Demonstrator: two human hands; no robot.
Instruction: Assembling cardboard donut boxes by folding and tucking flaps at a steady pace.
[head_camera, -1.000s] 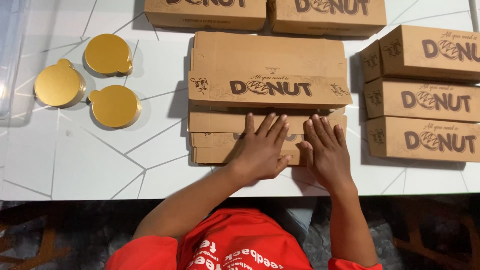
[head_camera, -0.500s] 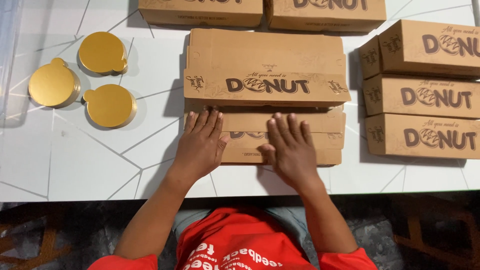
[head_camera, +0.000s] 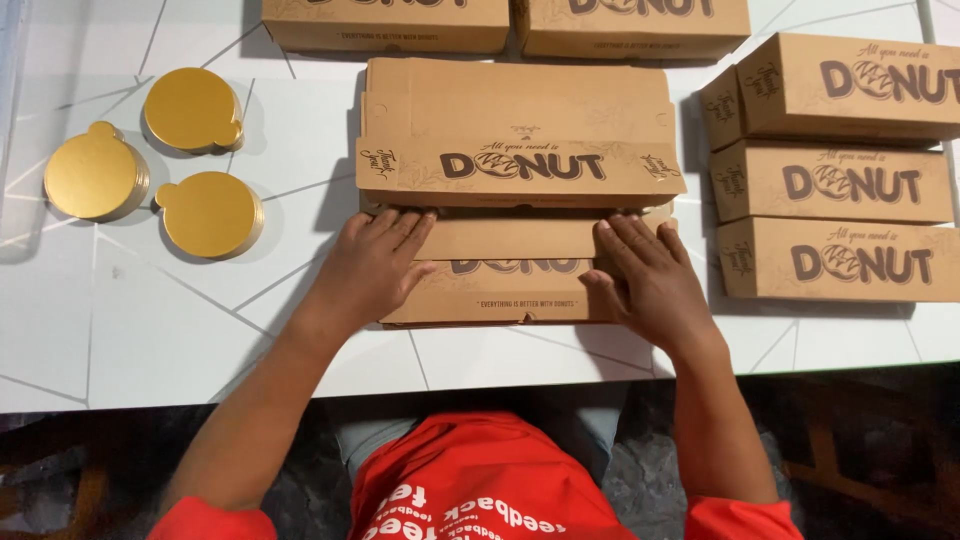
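A flat brown cardboard box blank (head_camera: 515, 265) with dark printing lies on the white table (head_camera: 150, 340) in front of me, its far panel folded up and over. My left hand (head_camera: 375, 270) presses flat on the blank's near left corner, fingers spread. My right hand (head_camera: 650, 280) presses flat on its near right corner, fingers together and pointing away. Neither hand grips anything; both rest palm-down on the cardboard. I wear a red shirt with white lettering.
Three round gold cake boards (head_camera: 190, 110) with tabs lie at the left. A stack of three folded brown boxes (head_camera: 835, 180) stands at the right. Two more brown boxes (head_camera: 390, 25) sit along the far edge. The table's near edge runs just below my wrists.
My hands have slid apart from the middle of the blank to its left and right corners. The camera has moved closer to the table.
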